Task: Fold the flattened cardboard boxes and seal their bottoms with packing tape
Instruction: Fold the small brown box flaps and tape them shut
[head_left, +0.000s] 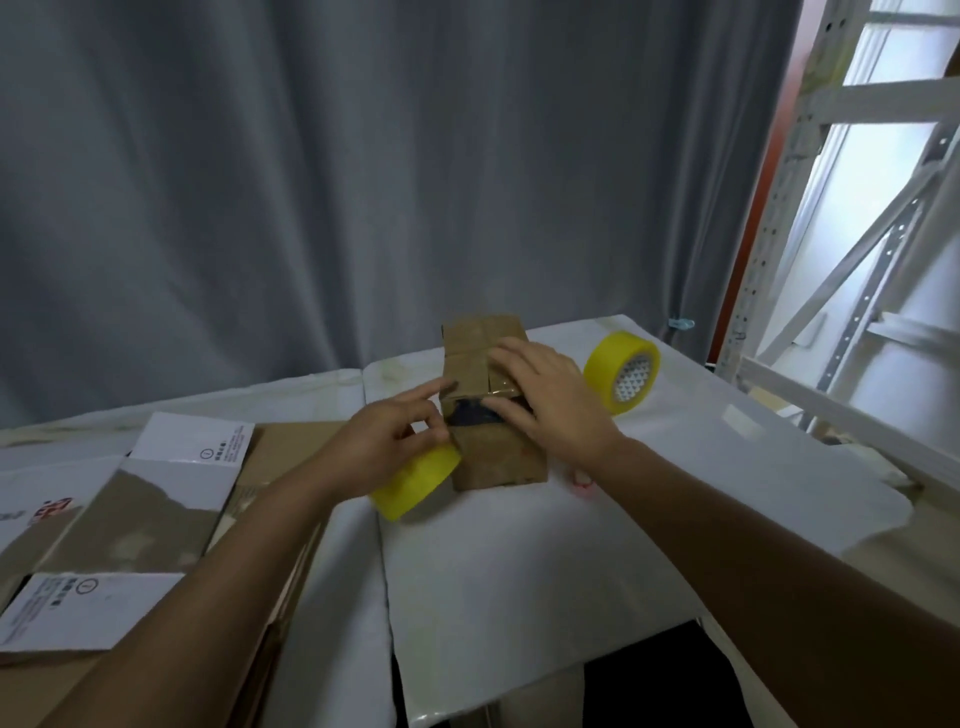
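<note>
A small brown cardboard box (480, 343) stands folded in the middle of the white-covered table (519, 561). My right hand (545, 395) lies flat on its top, fingers spread over the flaps, which show shiny tape. My left hand (387, 441) holds a yellow tape roll (415, 480) against the box's left side, thumb and fingers curled around it, the forefinger reaching toward the box's edge. A dark gap shows on the box's near face between my hands.
A second yellow tape roll (623, 371) stands on edge to the right of the box. Flattened cardboard boxes (145, 514) with white labels lie stacked at the left. A grey curtain (363, 182) hangs behind; white metal shelving (857, 260) stands at the right.
</note>
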